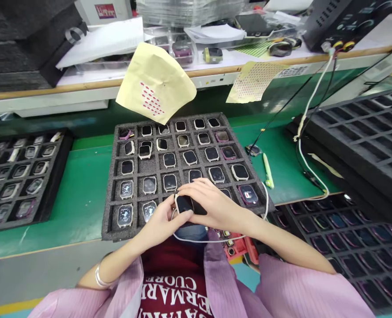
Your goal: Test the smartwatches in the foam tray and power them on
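Over the front edge of a grey foam tray [107, 219], both hands meet around a smartwatch [184, 204] with a dark screen and a light case. My left hand [165, 218] grips its left and lower side. My right hand [209, 201] reaches across from the other side, fingers over the top edge and thumb at the lower corner. A white cable [212, 241] loops below the hands; its end near the left fingers is hidden. Several strapless watches fill the tray's compartments, including a lit one [125, 215] at the front left and a purple-cased one [248, 194] at the right.
A second foam tray [58, 176] with watches lies left. Stacked foam trays [358, 163] stand right, above another tray of watches [355, 247]. A light green pen [268, 171] lies on the green bench. Yellow sticker sheets [156, 84] hang from the shelf, beside a black device [344, 22].
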